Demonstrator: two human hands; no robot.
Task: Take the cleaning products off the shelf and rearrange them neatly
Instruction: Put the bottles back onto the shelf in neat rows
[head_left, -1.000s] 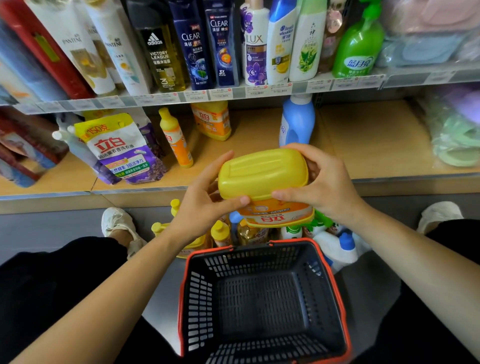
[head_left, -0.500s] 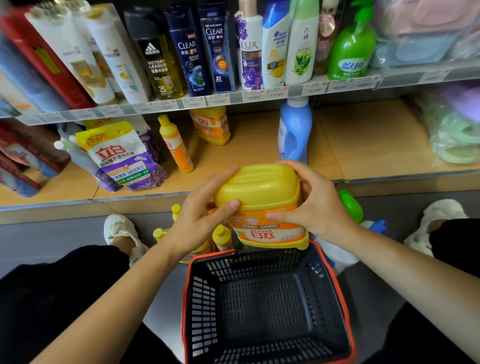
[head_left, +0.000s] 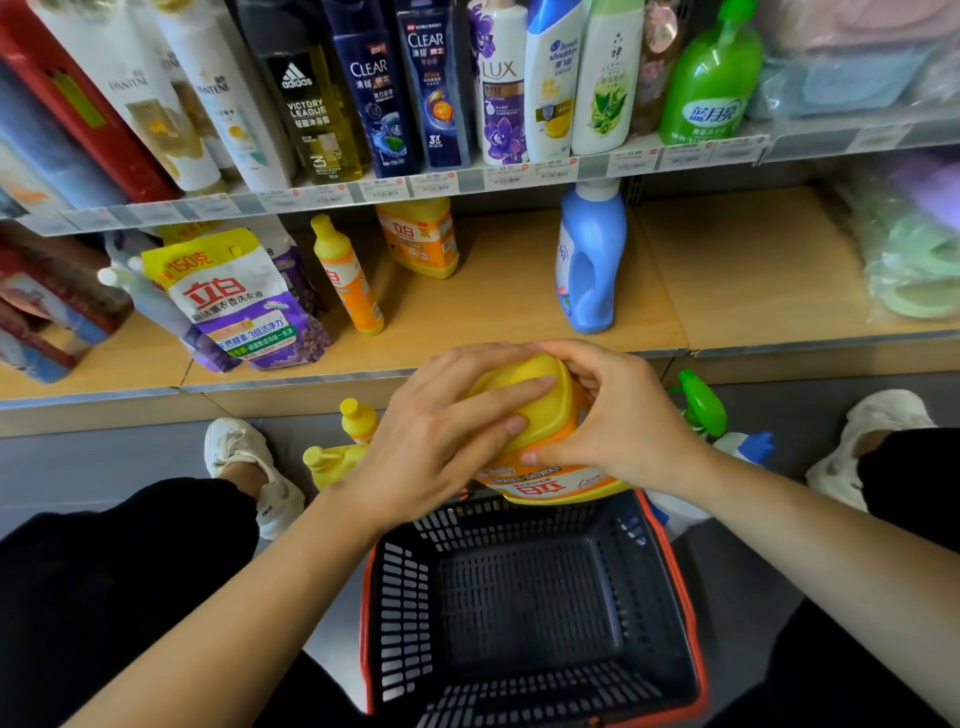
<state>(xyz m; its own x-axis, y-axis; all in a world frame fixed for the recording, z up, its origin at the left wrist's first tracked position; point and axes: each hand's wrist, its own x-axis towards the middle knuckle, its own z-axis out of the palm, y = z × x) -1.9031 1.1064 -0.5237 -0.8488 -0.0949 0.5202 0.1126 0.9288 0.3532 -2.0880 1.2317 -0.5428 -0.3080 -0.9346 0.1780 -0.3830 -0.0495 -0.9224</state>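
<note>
Holding a yellow detergent jug (head_left: 551, 480) between both hands, right at the far rim of a black basket (head_left: 402, 613) edged in orange; not showing clearly whether resting on that rim or hanging just above it. Draping the left hand (head_left: 441, 436) over the jug's yellow top, fingers lying across it and pointing toward the right hand, thumb out of sight. Wrapping the right hand (head_left: 618, 415) round the jug's far and right side, fingers curling over the top edge, thumb pressing against the orange label, which is facing the camera upside down. Seeing, just beyond the right hand, a blue bottle (head_left: 589, 265) standing upright on the wooden shelf (head_left: 498, 312). Seeing, beyond the left hand on that same shelf, a slim orange bottle (head_left: 348, 280) with a yellow cap, a second yellow jug (head_left: 421, 236) farther back, and a purple refill pouch (head_left: 244, 306) leaning well off to the left. Seeing, just left of the left hand, two small yellow bottles (head_left: 358, 418) standing on the grey floor; right of the right hand, a green spray head (head_left: 701, 400) and a blue-capped white bottle (head_left: 748, 447), partly hidden by the wrist. Seeing, high above both hands, a row of shampoo bottles (head_left: 426, 88) crowding the upper shelf. Flanking the forearms, dark trouser legs, a left shoe (head_left: 244, 457) and a right shoe (head_left: 862, 436), both pale.
</note>
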